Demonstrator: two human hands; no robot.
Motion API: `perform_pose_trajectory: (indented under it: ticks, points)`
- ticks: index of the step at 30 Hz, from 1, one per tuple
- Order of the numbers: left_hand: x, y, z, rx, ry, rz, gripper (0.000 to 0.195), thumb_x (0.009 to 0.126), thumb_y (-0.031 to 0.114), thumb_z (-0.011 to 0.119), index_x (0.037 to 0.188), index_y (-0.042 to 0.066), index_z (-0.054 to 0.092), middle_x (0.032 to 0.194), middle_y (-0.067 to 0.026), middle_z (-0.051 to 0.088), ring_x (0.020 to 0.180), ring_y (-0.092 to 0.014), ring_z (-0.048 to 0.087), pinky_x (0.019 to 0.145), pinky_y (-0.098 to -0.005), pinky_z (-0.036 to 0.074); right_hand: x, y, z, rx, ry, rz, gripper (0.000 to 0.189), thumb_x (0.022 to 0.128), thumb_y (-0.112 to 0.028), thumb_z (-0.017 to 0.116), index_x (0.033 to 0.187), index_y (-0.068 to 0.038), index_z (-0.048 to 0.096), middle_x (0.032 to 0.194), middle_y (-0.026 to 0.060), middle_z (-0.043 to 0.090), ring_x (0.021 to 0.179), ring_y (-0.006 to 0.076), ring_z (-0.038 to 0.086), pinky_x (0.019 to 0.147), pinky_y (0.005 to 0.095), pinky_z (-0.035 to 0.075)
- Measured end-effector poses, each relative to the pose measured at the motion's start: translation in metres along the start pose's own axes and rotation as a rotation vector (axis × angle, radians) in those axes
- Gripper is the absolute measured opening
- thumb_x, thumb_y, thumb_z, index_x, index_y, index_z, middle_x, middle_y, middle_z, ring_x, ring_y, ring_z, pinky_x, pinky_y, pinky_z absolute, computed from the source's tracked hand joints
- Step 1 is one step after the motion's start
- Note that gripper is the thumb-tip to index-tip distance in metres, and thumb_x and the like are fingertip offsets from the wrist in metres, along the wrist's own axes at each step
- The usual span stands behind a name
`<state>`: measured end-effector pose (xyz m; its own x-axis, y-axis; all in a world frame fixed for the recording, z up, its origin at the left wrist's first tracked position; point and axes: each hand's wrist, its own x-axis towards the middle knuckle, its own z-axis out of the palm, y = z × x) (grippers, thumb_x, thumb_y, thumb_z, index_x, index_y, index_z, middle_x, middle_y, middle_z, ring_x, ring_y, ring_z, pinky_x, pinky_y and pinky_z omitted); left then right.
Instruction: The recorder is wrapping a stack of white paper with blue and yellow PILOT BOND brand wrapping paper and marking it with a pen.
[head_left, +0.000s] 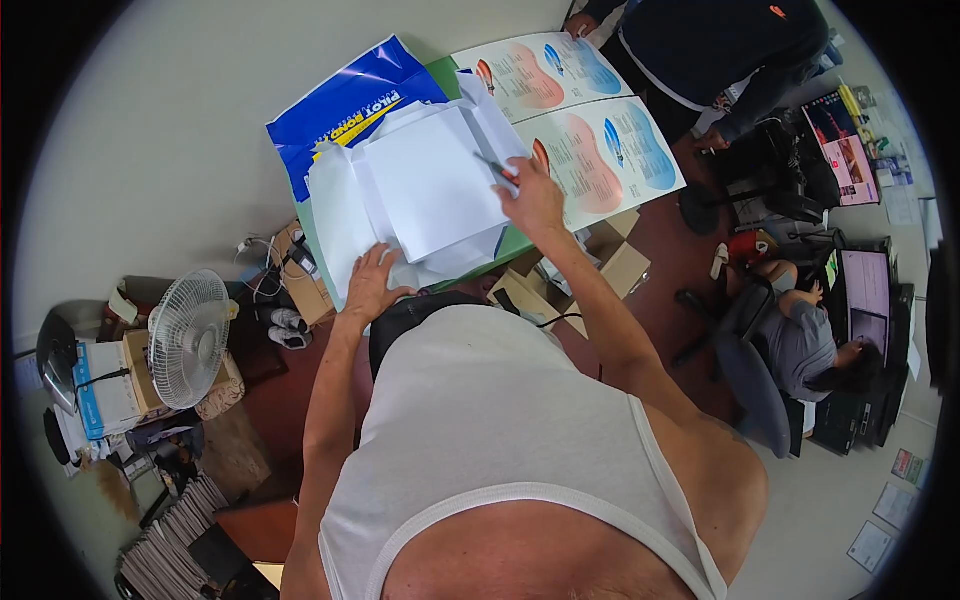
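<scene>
A stack of white paper lies on its opened wrapper, whose blue printed part spreads towards the wall. Over the stack's right edge, my right hand holds a dark, pointed tool with a red part, perhaps a cutter or scissors; its exact kind cannot be told. My left hand rests with its fingers apart on the white inner side of the wrapper, near the table edge closest to me. Printed sheets with red and blue shapes lie to the right on the green table top.
Another person stands at the table's far right end, one hand at the printed sheets. A seated person is at a monitor on the right. Open cardboard boxes are below the table; a fan stands at left.
</scene>
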<state>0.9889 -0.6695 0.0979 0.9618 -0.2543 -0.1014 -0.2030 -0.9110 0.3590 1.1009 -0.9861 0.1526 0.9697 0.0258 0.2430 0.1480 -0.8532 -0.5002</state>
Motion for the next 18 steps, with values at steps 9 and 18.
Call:
perform_pose_trajectory:
  ticks: [9,18]
  points:
    - [-0.013,-0.035,0.05,-0.04,-0.247,0.038,0.041,0.072,0.025,0.084,0.111,0.019,0.072,0.135,-0.0079,0.054,0.126,-0.03,0.05,0.106,-0.0457,0.041,-0.023,0.026,0.032,0.242,-0.1,0.224,0.033,0.079,-0.019,0.078,0.104,-0.002,0.065,0.09,0.0183,0.069,0.078,0.0351,0.069,0.073,0.044,0.053]
    - [-0.033,-0.045,0.074,0.024,-0.183,0.055,0.042,0.075,0.021,0.082,0.115,0.022,0.071,0.139,-0.0072,0.051,0.128,-0.03,0.047,0.109,-0.0453,0.038,-0.033,0.05,0.02,0.035,-0.035,0.164,0.029,0.08,-0.019,0.076,0.102,-0.006,0.062,0.093,0.0182,0.071,0.084,0.0406,0.068,0.076,0.0504,0.053]
